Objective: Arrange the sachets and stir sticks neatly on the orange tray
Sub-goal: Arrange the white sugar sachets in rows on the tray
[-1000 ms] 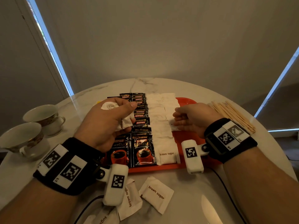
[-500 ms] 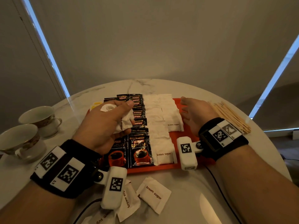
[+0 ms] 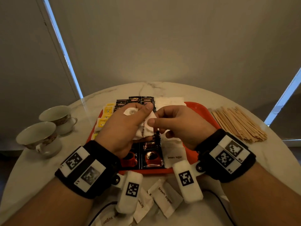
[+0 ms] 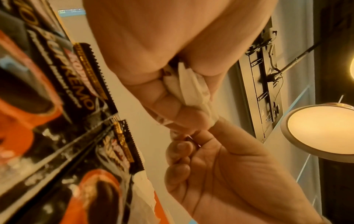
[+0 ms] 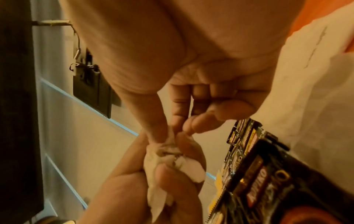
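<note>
Gripped in the left hand (image 3: 120, 128), a bunch of white brown sugar sachets (image 3: 145, 128) is held above the orange tray (image 3: 200, 107). Right hand (image 3: 180, 126) pinches one sachet edge between thumb and forefinger; the right wrist view confirms this pinch, and the left wrist view shows several sachets fanned in the left fist. On the tray: coffee sachets (image 3: 152, 154), yellow sachets (image 3: 107, 110), white sachets. Right of the tray lie wooden stir sticks (image 3: 239, 124); left of it, two teacups (image 3: 39, 137); nearer than the tray, loose sugar sachets (image 3: 164, 196).

orange tray (image 3: 200, 106) mostly covered by sachets and hands, lowest brown sugar sachet (image 3: 108, 219) cropped
</note>
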A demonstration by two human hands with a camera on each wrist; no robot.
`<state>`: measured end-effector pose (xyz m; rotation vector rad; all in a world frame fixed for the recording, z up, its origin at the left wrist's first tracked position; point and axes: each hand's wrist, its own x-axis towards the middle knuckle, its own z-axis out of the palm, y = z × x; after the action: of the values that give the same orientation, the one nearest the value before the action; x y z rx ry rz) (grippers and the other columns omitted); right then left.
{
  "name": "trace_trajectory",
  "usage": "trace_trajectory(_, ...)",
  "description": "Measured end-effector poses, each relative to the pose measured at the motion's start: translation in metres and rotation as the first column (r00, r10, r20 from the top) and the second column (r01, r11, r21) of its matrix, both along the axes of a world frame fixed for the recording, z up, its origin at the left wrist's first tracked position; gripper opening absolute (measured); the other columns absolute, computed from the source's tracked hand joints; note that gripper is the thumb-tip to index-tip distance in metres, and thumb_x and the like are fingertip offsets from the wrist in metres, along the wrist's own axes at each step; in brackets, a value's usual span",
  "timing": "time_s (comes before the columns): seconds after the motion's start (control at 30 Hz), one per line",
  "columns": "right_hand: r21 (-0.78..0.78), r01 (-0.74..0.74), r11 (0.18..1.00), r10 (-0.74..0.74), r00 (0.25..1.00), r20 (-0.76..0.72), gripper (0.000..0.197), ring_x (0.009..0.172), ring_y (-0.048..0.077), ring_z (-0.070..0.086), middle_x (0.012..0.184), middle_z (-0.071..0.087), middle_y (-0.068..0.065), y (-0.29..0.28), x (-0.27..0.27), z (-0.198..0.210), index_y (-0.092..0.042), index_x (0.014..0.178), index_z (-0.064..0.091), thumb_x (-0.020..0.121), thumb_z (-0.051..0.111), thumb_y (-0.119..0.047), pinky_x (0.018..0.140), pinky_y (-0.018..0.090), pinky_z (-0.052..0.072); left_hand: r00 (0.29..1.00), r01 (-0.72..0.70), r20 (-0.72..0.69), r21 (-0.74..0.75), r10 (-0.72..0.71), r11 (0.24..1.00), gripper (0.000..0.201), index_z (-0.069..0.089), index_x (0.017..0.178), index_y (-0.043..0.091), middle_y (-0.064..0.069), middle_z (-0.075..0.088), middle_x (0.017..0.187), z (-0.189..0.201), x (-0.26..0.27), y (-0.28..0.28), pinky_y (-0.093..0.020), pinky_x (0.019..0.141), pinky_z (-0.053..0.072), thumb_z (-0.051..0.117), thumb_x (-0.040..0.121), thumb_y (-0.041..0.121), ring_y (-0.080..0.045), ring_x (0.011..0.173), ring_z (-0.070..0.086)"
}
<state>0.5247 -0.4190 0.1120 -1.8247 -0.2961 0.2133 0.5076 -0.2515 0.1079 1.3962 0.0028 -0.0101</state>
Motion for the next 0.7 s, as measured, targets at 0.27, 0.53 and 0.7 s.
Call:
trace_trajectory(0.27, 0.455, 0.151, 0.877, -0.078, 0.981, -0.175, 0.005, 0.075, 0.021, 0.069, 0.083, 0.071, 0.007, -0.001, 0.006, 0.0, -0.009, 0.091, 0.065, 0.096, 0.064, -0.01, 0.066, 0.033, 0.058, 0.997, 0.077, 0.026, 0.068, -0.079, 0.995, 0.036, 0.068, 0.113, 0.004, -0.007, 0.073, 0.083, 0.0, 0.004, 0.009, -0.025, 0.045, 0.048, 0.08, 0.083, 0.019, -0.015, 0.062, 0.068)
trace_trajectory(0.53, 0.399, 0.17, 0.901, -0.16, 0.985, -0.06, 0.009, 0.066, 0.02, 0.065, 0.076, 0.07, 0.007, 0.004, 0.008, -0.005, -0.007, 0.097, 0.066, 0.099, 0.064, -0.016, 0.065, 0.034, 0.058, 0.997, 0.054, 0.048, 0.071, -0.058, 0.996, 0.024, 0.068, 0.105, -0.006, -0.007, 0.069, 0.067, 0.0, 0.005, 0.012, -0.02, 0.038, 0.042, 0.074, 0.092, 0.014, -0.012, 0.046, 0.061)
trace_trajectory(0.7, 0.407, 0.201, 0.891, -0.243, 0.969, 0.054, 0.012, 0.071, 0.016, 0.07, 0.082, 0.074, 0.007, 0.005, 0.01, -0.008, -0.007, 0.099, 0.069, 0.101, 0.06, -0.015, 0.068, 0.033, 0.058, 0.996, 0.084, 0.027, 0.12, -0.088, 0.989, 0.01, 0.068, 0.096, 0.0, -0.005, 0.068, 0.064, -0.003, 0.006, 0.014, -0.021, 0.042, 0.046, 0.074, 0.091, 0.005, -0.014, 0.051, 0.064)
